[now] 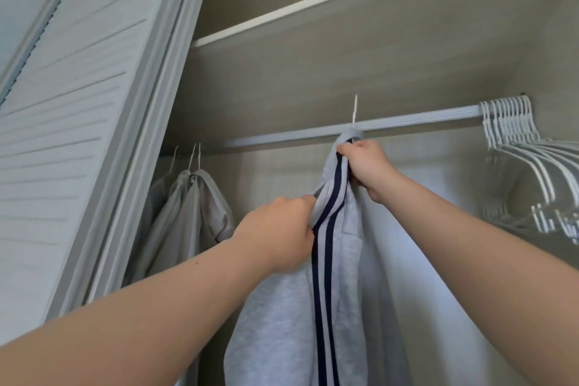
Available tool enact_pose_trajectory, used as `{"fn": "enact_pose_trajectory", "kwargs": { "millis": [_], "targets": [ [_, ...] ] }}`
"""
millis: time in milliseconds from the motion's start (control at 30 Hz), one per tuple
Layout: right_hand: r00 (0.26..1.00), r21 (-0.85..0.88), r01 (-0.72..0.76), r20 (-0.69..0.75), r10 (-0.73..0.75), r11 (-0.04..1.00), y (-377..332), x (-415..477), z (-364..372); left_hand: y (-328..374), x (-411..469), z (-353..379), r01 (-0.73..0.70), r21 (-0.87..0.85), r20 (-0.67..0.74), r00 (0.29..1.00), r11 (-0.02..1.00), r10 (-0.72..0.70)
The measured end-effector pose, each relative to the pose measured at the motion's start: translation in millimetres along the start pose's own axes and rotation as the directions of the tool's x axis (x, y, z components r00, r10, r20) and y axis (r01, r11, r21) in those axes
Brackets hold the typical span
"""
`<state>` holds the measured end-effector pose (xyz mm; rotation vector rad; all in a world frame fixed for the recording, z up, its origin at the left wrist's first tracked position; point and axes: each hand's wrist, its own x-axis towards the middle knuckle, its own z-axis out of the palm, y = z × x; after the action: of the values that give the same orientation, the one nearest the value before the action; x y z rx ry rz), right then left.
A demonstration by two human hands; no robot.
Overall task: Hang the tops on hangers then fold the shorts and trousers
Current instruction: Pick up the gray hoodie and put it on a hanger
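Under rail (391, 124), top (344, 260) (striped), both hands gripping

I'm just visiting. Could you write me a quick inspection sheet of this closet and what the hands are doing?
Surface: closet rail, shelf above.
Job's things: grey striped top on a hanger hook over the rail.
Clutter: grey garments hung at left; empty white hangers at right.
Grip: left hand and right hand both clutch the top.
Cables: nothing seen.
Surroundings: louvred door at left.
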<state>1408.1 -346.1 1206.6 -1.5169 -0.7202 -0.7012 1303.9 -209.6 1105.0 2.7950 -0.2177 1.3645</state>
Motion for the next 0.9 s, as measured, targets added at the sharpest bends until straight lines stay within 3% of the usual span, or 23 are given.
{"fn": "enact_pose_trajectory", "kwargs": {
  "millis": [167, 433, 567, 700, 800, 900],
  "targets": [
    [0.987, 0.029, -0.158, 0.039, 0.157, 0.987, 31.3, 6.5, -7.1, 1.1, 4.4, 24.5, 0.018, 0.000, 0.031, 0.999, 1.000, -0.018],
    [0.991, -0.030, -0.128, 0.036, 0.129, 0.991, 39.4, -5.3, 0.5, -6.0, -8.9, 45.8, -0.009, -0.034, 0.073, 0.997, 0.999, 0.012],
    [0.983, -0.267, -0.001, 0.175, 0.050, 0.964, 36.3, -25.6, 10.1, -9.9, -17.5, 52.1, -0.016, -0.066, 0.127, 0.992, 0.998, 0.024],
    [0.980, -0.613, 0.199, 0.136, -0.146, 0.764, 32.8, -39.7, 12.5, -17.0, -31.5, 56.8, -0.040, -0.082, 0.161, 0.986, 0.996, 0.053],
    [0.964, -0.694, 0.260, 0.149, -0.219, 0.671, 30.4, -44.1, 17.7, -24.2, -36.3, 56.1, -0.038, -0.076, 0.181, 0.982, 0.996, 0.051],
    [0.959, -0.632, 0.284, 0.194, -0.208, 0.721, 32.4, -42.2, 30.2, -34.5, -38.4, 54.0, -0.016, -0.049, 0.195, 0.981, 0.999, 0.025]
  ]
}}
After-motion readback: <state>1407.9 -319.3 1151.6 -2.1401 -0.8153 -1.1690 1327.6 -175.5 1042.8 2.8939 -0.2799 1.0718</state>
